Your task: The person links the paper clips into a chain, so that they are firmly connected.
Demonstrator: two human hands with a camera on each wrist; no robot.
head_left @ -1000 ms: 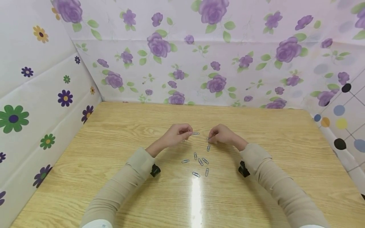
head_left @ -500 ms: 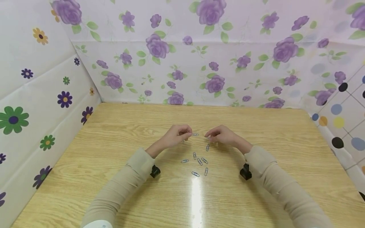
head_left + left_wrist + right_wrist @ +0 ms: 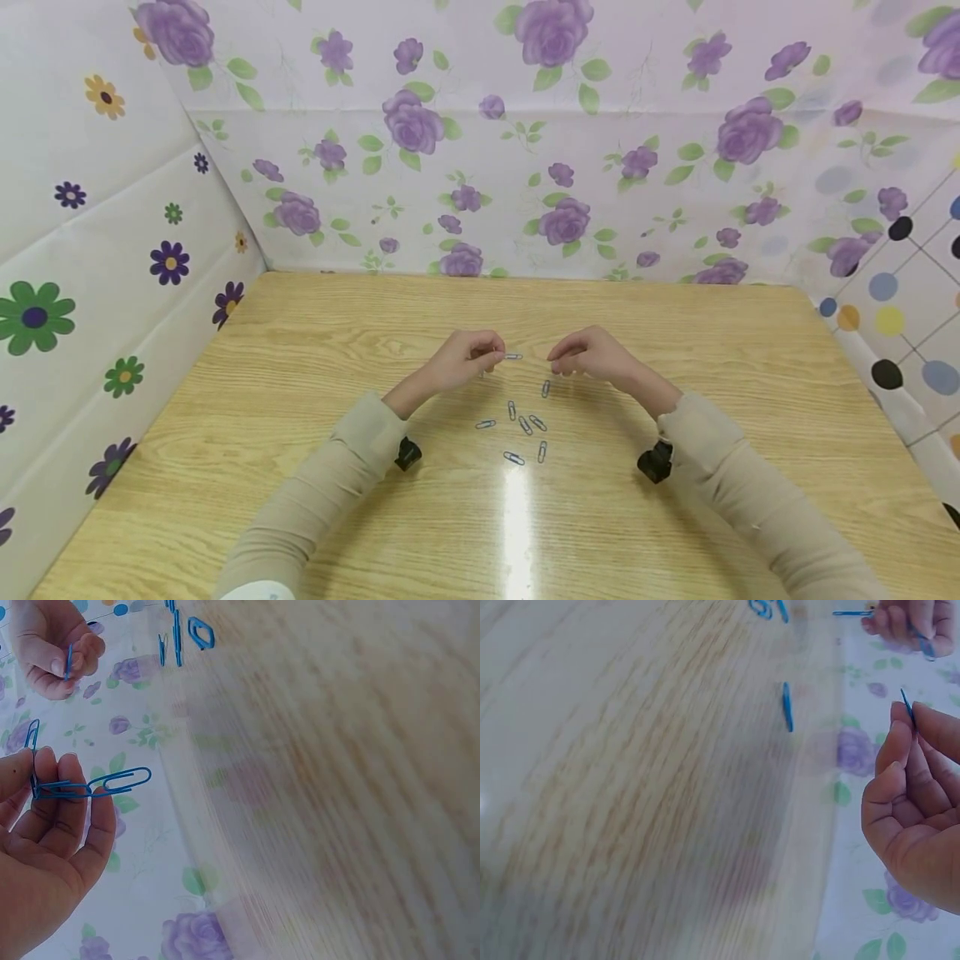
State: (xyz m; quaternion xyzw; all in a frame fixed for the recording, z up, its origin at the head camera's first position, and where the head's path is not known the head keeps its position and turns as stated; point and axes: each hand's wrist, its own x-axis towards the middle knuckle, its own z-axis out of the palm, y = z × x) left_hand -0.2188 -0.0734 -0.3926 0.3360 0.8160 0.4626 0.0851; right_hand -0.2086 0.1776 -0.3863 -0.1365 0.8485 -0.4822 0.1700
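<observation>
My left hand [image 3: 467, 362] pinches a short chain of linked blue paper clips [image 3: 124, 778] between thumb and fingers. One clip of the chain points up past the thumb, and another sticks out over the fingers toward the right hand. Across a small gap, my right hand [image 3: 596, 357] holds a single blue paper clip [image 3: 907, 709] between thumb and index fingertip, its end poking up. Both hands are raised a little above the wooden table [image 3: 360, 312]. Just below the right hand lies a loose paper clip [image 3: 545, 388].
Several more loose paper clips [image 3: 525, 426] are scattered on the table between the forearms. Flowered sheeting [image 3: 465, 150] rises behind the table's far edge, and patterned sheets stand at both sides. A light reflection shows on the tabletop near the front.
The right hand's fingertips have spread, shifted left and then drawn back right, while its wrist has swung outward. My left hand stays almost still, keeping its hold on the chain of paper clips.
</observation>
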